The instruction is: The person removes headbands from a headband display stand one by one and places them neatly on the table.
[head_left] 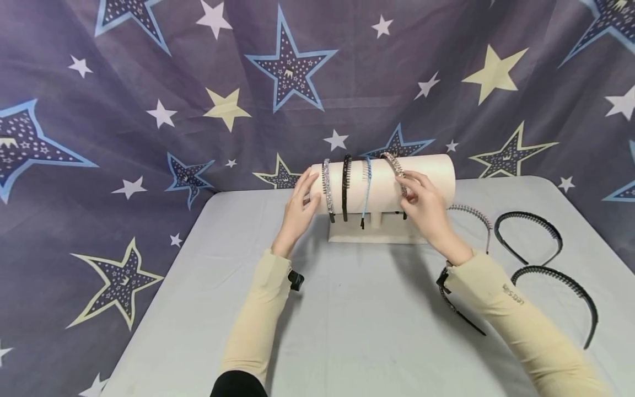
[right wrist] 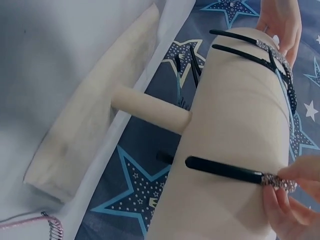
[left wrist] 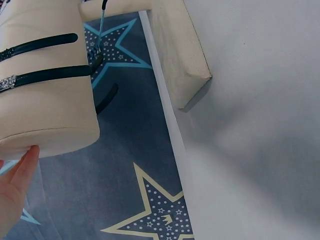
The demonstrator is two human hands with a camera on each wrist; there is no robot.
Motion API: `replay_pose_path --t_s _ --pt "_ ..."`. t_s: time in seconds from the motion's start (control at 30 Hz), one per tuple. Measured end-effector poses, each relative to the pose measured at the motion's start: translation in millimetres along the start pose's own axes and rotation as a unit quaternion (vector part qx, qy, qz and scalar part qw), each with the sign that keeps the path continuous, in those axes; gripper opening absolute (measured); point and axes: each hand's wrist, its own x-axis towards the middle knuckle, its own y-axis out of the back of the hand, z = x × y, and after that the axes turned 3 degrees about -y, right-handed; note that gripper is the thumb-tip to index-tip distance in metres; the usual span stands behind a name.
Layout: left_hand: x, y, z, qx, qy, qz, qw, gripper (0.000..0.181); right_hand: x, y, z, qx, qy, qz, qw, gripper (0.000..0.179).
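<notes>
A cream cylindrical display roll point(head_left: 421, 171) stands on a post and flat base point(head_left: 347, 236). My right hand point(head_left: 425, 207) pinches a sparkly rhinestone headband point(head_left: 394, 162) around the roll, right of its middle. In the right wrist view, thumb and fingers hold its glittery band above the smooth black end point(right wrist: 225, 169). My left hand point(head_left: 299, 212) rests with extended fingers against the roll's left end. Close beside it hang a silver glitter headband point(head_left: 327, 187), a black headband point(head_left: 345, 190) and a light-blue headband point(head_left: 367, 193) with comb teeth.
On the grey-covered table point(head_left: 278, 331) to the right lie a pinkish headband point(head_left: 478, 214), a black toothed headband point(head_left: 528, 214) and another black one point(head_left: 560, 273). A thin dark headband point(head_left: 461, 314) lies partly under the right forearm. Behind hangs a star-patterned curtain point(head_left: 347, 110).
</notes>
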Motion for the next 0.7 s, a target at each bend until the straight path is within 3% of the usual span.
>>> replay_pose_path --t_s 0.3,0.7 --pt "0.2 1.3 0.0 0.001 -0.004 0.003 1.0 0.043 -4.6 -6.0 -4.3 0.005 -0.037 0.031 0.9988 0.042" --pt "-1.5 -0.2 -1.8 0.002 -0.003 0.002 1.0 0.042 -4.1 -6.7 -8.6 -0.027 -0.066 0.031 0.9969 0.039"
